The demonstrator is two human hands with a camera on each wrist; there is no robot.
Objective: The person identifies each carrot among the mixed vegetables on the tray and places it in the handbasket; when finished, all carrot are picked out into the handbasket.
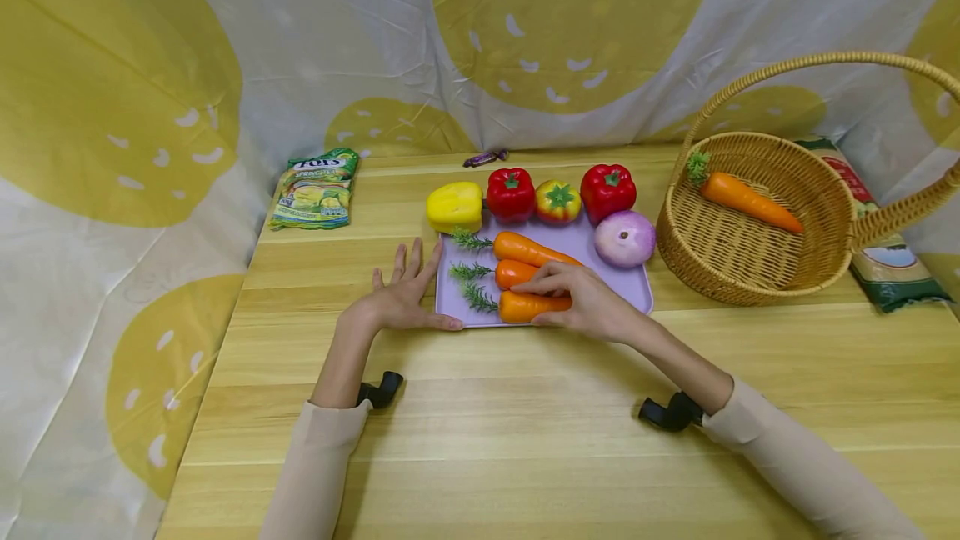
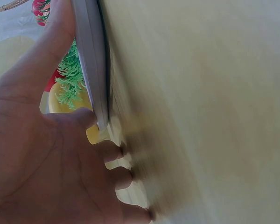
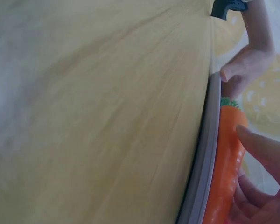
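A lilac tray [image 1: 480,324] holds three carrots with green tops lying side by side. My right hand [image 1: 588,300] comes over the tray's front edge and pinches the nearest carrot [image 1: 521,307] between thumb and fingers. In the right wrist view, the thumb presses this carrot [image 3: 224,163] from one side while the fingers curl at its other side. My left hand [image 1: 396,300] lies spread at the tray's left side, its thumb against the front left corner. The left wrist view shows its fingertips on the table beside the tray rim [image 2: 93,60].
Behind the carrots are a yellow pepper [image 1: 454,207], two red peppers [image 1: 512,197], a red-yellow tomato [image 1: 558,202] and a purple onion [image 1: 625,238]. A wicker basket [image 1: 678,248] with one carrot [image 1: 750,201] stands right. Packets [image 1: 315,190], [image 1: 892,269] lie at both sides, a wrapped candy [image 1: 486,158] behind.
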